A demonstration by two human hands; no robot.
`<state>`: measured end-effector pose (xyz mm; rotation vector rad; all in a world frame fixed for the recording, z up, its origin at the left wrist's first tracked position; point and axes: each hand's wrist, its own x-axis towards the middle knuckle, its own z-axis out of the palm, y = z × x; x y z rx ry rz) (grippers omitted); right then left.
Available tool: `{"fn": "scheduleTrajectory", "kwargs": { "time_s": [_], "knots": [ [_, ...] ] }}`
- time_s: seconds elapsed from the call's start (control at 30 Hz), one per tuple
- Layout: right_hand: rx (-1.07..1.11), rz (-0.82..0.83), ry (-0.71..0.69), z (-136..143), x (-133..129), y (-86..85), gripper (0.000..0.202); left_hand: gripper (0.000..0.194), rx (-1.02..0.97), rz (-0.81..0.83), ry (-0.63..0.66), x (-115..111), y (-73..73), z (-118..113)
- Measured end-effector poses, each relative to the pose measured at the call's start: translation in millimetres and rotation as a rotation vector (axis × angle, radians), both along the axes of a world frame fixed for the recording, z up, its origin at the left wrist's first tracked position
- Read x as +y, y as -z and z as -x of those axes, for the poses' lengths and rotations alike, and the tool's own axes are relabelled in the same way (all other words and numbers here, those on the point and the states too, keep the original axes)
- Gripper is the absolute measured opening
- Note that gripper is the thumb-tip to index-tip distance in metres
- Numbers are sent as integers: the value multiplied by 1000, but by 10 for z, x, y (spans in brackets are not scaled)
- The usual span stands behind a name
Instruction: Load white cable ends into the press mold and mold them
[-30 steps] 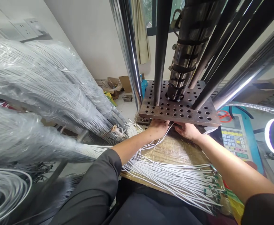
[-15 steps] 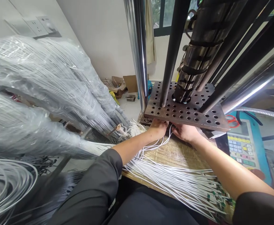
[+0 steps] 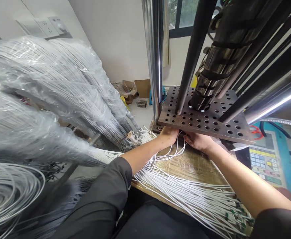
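Note:
Both hands reach under the front edge of a dark metal plate full of holes (image 3: 192,123). My left hand (image 3: 169,135) is partly under the plate's left part, its fingertips hidden. Close by on the right, my right hand (image 3: 197,141) has its fingers curled at the plate's edge; what they hold, if anything, is hidden. Thin white cables (image 3: 176,153) loop out from between the hands. A large bundle of white cables (image 3: 182,189) lies across the wooden table (image 3: 192,166), with small green ends at the right.
Plastic-wrapped cable bundles (image 3: 68,83) fill the left, above coiled white cable (image 3: 8,196). Thick metal rods and a chrome column (image 3: 153,59) rise around the plate. At the right are a blue control panel (image 3: 267,162) and red-handled scissors (image 3: 256,132).
The camera view has shifted, so the scene sits a little further right. The loops of white cable hang lower and wider between the hands. Both hands stay at the plate's edge.

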<state>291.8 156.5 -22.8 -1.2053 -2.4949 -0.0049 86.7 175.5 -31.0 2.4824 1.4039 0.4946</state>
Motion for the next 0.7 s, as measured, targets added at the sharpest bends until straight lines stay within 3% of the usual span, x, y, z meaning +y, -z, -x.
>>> {"fn": "scheduleTrajectory", "kwargs": {
  "time_s": [0.13, 0.27, 0.43, 0.53, 0.7],
  "knots": [
    [-78, -17, -16, 53, 47, 14, 54, 28, -101, 4, 77, 18, 41, 148],
    [-85, 19, 23, 112, 49, 27, 54, 29, -156, -41, 15, 25, 69, 172],
    [-29, 18, 74, 200, -7, 35, 59, 33, -20, -70, -12, -8, -31, 53],
    [65, 58, 54, 79, -72, 43, 53, 30, 35, -61, -39, -71, -121, 54],
    [285, 120, 229, -312, -220, 50, 41, 32, -27, -133, -73, -254, -152, -68]
  ]
}}
